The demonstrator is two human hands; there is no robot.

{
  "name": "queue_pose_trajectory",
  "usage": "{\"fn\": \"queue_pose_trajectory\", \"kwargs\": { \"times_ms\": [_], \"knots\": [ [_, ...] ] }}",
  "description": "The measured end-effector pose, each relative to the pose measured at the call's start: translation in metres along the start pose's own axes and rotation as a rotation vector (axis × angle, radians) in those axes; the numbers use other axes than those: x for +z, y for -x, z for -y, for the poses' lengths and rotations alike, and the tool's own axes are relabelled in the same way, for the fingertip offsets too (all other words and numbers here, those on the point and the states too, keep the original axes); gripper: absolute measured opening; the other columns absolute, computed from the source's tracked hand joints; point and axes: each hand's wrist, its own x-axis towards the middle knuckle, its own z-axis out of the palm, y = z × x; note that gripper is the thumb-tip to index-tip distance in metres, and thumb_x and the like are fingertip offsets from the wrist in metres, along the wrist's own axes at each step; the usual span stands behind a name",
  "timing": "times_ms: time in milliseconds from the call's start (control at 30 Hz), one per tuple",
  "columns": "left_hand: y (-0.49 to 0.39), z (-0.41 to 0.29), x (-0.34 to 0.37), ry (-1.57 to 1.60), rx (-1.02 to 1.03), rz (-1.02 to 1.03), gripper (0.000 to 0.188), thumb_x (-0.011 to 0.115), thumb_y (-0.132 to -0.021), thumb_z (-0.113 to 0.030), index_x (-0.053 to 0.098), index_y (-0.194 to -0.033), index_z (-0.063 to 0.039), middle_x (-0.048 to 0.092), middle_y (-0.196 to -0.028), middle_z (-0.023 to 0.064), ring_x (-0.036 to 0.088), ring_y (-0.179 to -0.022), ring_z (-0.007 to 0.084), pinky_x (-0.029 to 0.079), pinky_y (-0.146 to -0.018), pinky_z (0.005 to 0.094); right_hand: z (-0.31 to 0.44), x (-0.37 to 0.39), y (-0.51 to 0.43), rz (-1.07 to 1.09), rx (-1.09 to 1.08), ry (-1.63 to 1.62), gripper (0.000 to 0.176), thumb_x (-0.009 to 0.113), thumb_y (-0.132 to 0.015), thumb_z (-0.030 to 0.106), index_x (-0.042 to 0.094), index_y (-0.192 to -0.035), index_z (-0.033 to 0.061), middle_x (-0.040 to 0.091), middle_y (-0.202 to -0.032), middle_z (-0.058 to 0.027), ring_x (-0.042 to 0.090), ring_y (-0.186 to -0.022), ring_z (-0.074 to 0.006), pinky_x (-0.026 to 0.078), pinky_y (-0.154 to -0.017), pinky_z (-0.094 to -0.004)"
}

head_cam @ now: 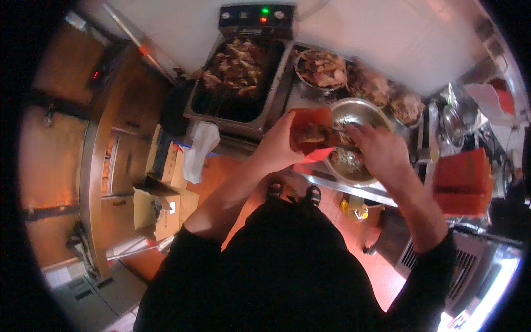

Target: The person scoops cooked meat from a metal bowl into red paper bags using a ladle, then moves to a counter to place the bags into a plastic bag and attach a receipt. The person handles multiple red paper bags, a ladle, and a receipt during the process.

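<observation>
My left hand [282, 141] holds an open red paper food box [309, 118] with brownish food inside, tilted beside a round steel bowl [373, 108]. Over that bowl is my right hand [375, 147], its fingers reaching down to dark pieces of food [345, 132]; blur hides whether they grip any. Behind the bowl stand a bowl of meat pieces [323, 70] and further heaps of meat [369, 85]. To the left, bony meat pieces [238, 68] lie in a deep rectangular metal fryer or warming pan [269, 95].
A control panel [253, 15] with lit lamps sits behind the pan. A white cloth [199, 153] hangs at the counter's left front. Stacked red boxes [462, 182] stand right. Cardboard boxes [159, 211] are at lower left, and an oil bottle [356, 211] is under the counter.
</observation>
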Motion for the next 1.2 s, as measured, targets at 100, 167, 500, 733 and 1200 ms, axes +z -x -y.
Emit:
{"fn": "queue_pose_trajectory", "kwargs": {
  "times_ms": [100,167,500,733,1200],
  "knots": [
    [-0.002,-0.004,0.012,-0.064,0.091,0.022,0.076,0.078,-0.064,-0.005,0.040,-0.130,-0.003,0.056,-0.123,0.0194,0.059,-0.113,0.0329,0.048,-0.097,0.0386,0.003,-0.019,-0.016,0.190,-0.036,0.406,0.044,0.063,-0.079,0.018,0.057,-0.123,0.0174,0.061,-0.096,-0.0029,0.064,-0.087,-0.0201,0.053,-0.063,-0.0343],
    [-0.007,0.003,0.020,-0.183,0.171,0.012,0.079,0.077,-0.065,-0.006,0.037,-0.133,-0.001,0.056,-0.121,0.0205,0.060,-0.109,0.0345,0.049,-0.094,0.0376,0.004,-0.036,-0.023,0.215,0.016,0.471,0.046,0.062,-0.080,0.018,0.055,-0.125,0.0171,0.061,-0.099,-0.0030,0.064,-0.091,-0.0199,0.053,-0.065,-0.0350],
    [0.003,0.012,0.012,-0.197,-0.030,0.035,0.089,0.072,-0.069,-0.009,0.028,-0.145,0.002,0.042,-0.142,0.0226,0.045,-0.130,0.0323,0.040,-0.105,0.0361,-0.087,0.058,0.055,0.626,0.571,0.156,0.105,0.089,-0.048,0.053,0.042,-0.130,0.0054,0.062,-0.111,-0.0117,0.065,-0.102,-0.0288,0.055,-0.081,-0.0382],
    [0.007,0.013,0.013,-0.200,-0.083,0.090,0.091,0.074,-0.070,-0.011,0.025,-0.146,0.004,0.033,-0.148,0.0257,0.036,-0.137,0.0349,0.033,-0.110,0.0357,-0.080,0.138,-0.001,0.474,0.554,0.049,0.086,0.089,-0.052,0.050,0.058,-0.118,0.0052,0.066,-0.107,-0.0116,0.066,-0.100,-0.0274,0.055,-0.080,-0.0386],
    [0.000,0.005,0.017,-0.190,-0.044,0.045,0.087,0.075,-0.068,-0.008,0.029,-0.141,0.005,0.049,-0.129,0.0227,0.058,-0.110,0.0324,0.050,-0.088,0.0351,-0.152,0.142,0.041,0.188,0.669,-0.563,0.042,0.080,-0.073,0.032,0.071,-0.107,0.0102,0.070,-0.084,-0.0103,0.068,-0.078,-0.0239,0.052,-0.073,-0.0372]
  ]
}}
